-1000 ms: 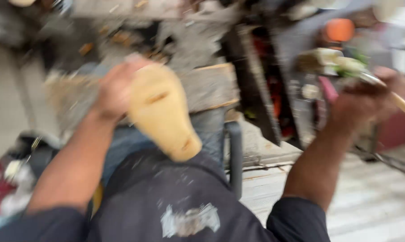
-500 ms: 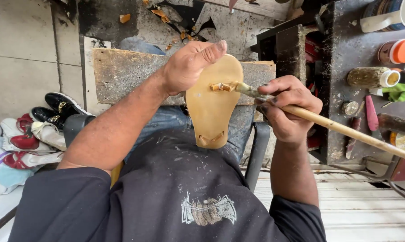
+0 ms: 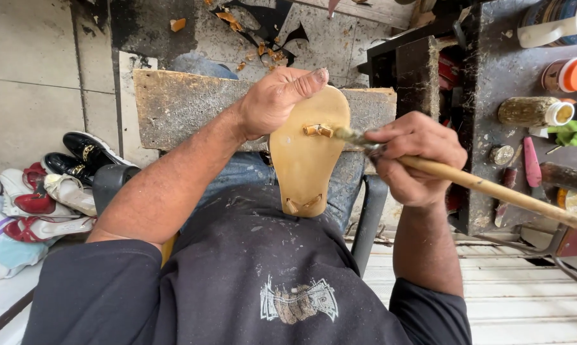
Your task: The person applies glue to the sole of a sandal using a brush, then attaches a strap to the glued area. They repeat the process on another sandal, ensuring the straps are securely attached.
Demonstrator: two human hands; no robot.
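Sole (image 3: 306, 160), tan and smooth, of elongated oval outline, stands heel-down against the person's dark, dust-flecked shirt, with strap ends glued across the heel and a small knot of strap at the toe area. Left hand (image 3: 277, 102) is closed over the upper left edge of the sole, thumb stretched along its top rim. Right hand (image 3: 415, 156) is curled tight round a long, pale wooden brush (image 3: 467, 182), whose bristled tip touches the sole just beside the toe knot; the handle runs out toward the lower right. Behind the sole lies a rough, stained wooden board (image 3: 186, 105) across the person's denim-clad lap. To the right, a black, grimy desk (image 3: 493, 70) carries a glue-crusted bottle (image 3: 534, 112) lying on its side, an orange-lidded jar (image 3: 569, 75) and a white mug (image 3: 553, 25). At far left, glossy black shoes (image 3: 87, 153) and red-and-white sandals (image 3: 39, 204) lie heaped on the tiled floor (image 3: 26, 70).
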